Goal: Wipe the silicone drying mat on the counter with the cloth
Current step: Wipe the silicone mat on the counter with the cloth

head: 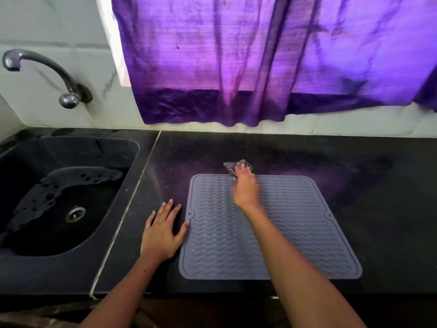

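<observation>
A grey silicone drying mat (295,233) with a wavy ribbed pattern lies flat on the dark counter (378,197). My right hand (246,188) reaches across it and grips a small checked cloth (230,167) at the mat's far edge, part of the cloth bunched beyond the rim. My left hand (163,230) rests flat on the counter just left of the mat, fingers spread, the thumb touching the mat's left edge.
A black sink (28,266) with foam and water around its drain (75,213) sits to the left, a curved metal tap (47,69) above it. A purple curtain (260,62) hangs over the tiled wall behind the counter.
</observation>
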Available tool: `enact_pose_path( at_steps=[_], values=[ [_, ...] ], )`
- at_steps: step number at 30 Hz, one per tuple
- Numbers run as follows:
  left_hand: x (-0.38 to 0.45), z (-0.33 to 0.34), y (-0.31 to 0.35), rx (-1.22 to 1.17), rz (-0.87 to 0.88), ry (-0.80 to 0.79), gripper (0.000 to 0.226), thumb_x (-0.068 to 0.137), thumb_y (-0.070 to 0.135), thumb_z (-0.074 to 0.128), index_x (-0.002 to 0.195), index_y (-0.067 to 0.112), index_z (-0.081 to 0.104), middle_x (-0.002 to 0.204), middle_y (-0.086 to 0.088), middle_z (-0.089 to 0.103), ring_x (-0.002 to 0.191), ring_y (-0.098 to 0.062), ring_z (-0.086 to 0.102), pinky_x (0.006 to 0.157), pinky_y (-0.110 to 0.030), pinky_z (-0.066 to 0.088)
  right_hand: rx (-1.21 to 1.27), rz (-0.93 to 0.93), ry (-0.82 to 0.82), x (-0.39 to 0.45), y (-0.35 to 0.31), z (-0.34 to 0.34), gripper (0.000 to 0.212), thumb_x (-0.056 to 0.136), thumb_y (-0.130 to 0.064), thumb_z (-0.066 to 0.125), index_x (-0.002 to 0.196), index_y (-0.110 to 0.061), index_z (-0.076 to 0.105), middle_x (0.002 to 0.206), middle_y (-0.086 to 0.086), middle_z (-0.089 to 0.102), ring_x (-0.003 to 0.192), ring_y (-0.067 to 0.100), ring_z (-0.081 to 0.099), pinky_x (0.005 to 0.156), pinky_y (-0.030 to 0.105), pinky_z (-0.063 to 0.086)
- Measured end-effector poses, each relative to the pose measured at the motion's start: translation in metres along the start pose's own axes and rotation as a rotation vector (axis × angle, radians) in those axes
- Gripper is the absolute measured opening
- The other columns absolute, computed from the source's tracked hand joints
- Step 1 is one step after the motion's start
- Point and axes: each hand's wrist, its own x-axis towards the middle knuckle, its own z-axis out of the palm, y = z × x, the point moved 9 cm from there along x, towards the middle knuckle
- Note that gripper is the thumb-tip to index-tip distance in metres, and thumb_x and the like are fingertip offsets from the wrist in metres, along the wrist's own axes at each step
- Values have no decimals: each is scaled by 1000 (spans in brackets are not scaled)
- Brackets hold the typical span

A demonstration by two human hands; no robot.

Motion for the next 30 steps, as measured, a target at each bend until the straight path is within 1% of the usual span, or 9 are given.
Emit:
enact_pose_path(
  at_steps=[3,9,11,13,15,16,19,24,30],
  values=[
    [1,1,2,13,6,-3,83,79,69,8,144,26,34,156,4,22,144,-10,14,116,-31,5,-240,-117,-202,-18,11,43,58,92,-10,44,147,-11,25,157,13,13,145,25,14,119,35,12],
    [0,1,2,20,-7,4,84,78,69,7,144,26,36,156,3,23,144,-9,14,116,-31,5,-203,-139,-194,-24,14,48,60,91,-8,44,147,-16,24,159,7,7,147,19,9,118,30,7],
    [1,0,2,8,-15,0,84,77,70,8,144,26,36,156,3,23,144,-10,15,117,-32,6,-13,-76,-230,-17,17,41,54,92,-5,43,144,-15,35,156,4,20,143,18,23,116,28,16],
    [1,0,2,-1,-12,-6,85,77,70,8,144,25,36,155,3,23,144,-10,15,117,-32,7,436,163,-195,-8,36,32,43,93,-3,45,135,-10,49,141,3,47,119,12,53,100,22,38],
    [0,0,2,1,-8,-12,85,77,71,8,144,25,36,156,3,23,144,-10,15,117,-33,6,940,421,-3,-1,56,14,32,94,-3,47,124,0,57,124,6,59,87,5,61,79,18,46],
    [0,-1,2,-2,-8,-12,86,77,71,8,144,25,36,155,3,23,144,-10,15,117,-33,7,969,512,119,-1,71,1,30,94,-5,47,122,0,58,124,10,61,88,9,60,79,21,46],
    [0,-2,1,-12,-13,-11,86,76,71,8,144,25,36,156,3,23,144,-10,15,117,-33,7,402,430,222,-2,87,-40,41,94,-7,47,135,-12,49,140,7,50,121,24,51,101,31,40],
    [0,-1,1,-13,-7,1,84,78,71,10,143,25,37,155,2,26,144,-11,17,117,-33,8,-236,38,-123,-14,78,9,57,94,-7,42,148,-13,24,158,10,11,146,23,13,119,32,9],
    [0,-1,2,-19,-8,6,84,78,71,10,143,25,37,155,2,24,144,-10,16,117,-33,7,-291,-19,-147,-5,80,15,61,92,-5,41,149,-15,20,159,8,3,147,19,8,118,29,4]
  ],
)
